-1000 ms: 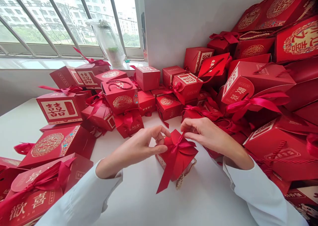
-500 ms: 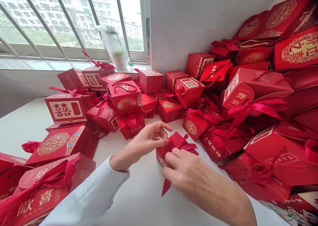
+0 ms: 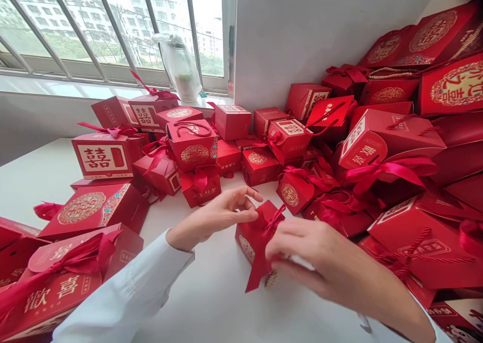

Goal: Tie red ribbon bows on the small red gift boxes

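A small red gift box (image 3: 247, 248) with a gold round emblem stands on the white table in front of me. A red ribbon (image 3: 257, 267) is tied on it, one tail hanging down the near side and a loop rising at the top. My left hand (image 3: 222, 209) is at the box's upper left edge, fingers curved, with a gap between thumb and index finger and nothing visible in them. My right hand (image 3: 305, 252) is over the box's right side, hiding part of the box and ribbon. Motion smears its fingertips, and whether they hold ribbon is unclear.
Red gift boxes (image 3: 101, 157) with ribbons are heaped at left, and more boxes (image 3: 392, 137) are piled high at right and along the back. A plastic-wrapped cup (image 3: 183, 76) stands on the sill by the barred window. White table (image 3: 211, 282) surrounds the small box.
My right hand has moved right and slightly up, uncovering more of the box's front and the hanging ribbon tail. My left hand is nearly still. The view has shifted slightly.
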A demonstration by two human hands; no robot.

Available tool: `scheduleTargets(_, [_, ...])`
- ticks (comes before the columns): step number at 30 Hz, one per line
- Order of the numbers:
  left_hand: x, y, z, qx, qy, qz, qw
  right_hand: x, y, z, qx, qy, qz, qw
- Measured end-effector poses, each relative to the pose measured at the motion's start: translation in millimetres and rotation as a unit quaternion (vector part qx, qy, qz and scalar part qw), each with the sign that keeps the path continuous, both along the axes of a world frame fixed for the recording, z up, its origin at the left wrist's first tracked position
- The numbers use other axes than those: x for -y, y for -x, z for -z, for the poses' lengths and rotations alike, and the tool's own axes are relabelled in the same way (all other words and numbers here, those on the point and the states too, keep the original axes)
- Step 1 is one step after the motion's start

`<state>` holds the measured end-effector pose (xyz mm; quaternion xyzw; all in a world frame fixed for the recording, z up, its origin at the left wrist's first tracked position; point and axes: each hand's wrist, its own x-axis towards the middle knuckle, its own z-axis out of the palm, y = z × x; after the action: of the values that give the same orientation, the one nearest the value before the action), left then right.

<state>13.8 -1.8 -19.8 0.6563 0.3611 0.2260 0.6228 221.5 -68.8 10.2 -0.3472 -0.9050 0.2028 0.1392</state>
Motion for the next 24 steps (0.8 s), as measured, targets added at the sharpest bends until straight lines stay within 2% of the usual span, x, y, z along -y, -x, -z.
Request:
scheduleTargets(3, [2, 3, -3.4, -0.048, -0.019, 0.009, 0.999, -16, -9, 6.7, -0.063, 0.002, 0.123, 0.990])
scheduleTargets(5, [4, 3, -5.3, -0.077, -0.051, 0.014, 0.996, -25, -11, 10.9, -0.092, 0.016, 0.162, 0.982])
scheduleTargets(8, [4, 2, -5.7, -0.106, -0.109, 0.027, 0.988, -32, -6, 16.2, -0.113, 0.038, 0.176, 0.977])
scheduleTargets(11, [4, 1, -3.6, -0.105, -0.125, 0.028, 0.986, -33, 3, 22.5, -0.119, 0.056, 0.186, 0.974])
scheduleTargets(18, [2, -1, -1.8, -0.093, -0.071, -0.005, 0.993, -31, 11, 34.9, -0.116, 0.105, 0.205, 0.966])
scheduleTargets(24, [-1, 1, 2.4, -0.071, -0.007, 0.006, 0.997, -31, 12, 35.9, -0.096, 0.127, 0.219, 0.963])
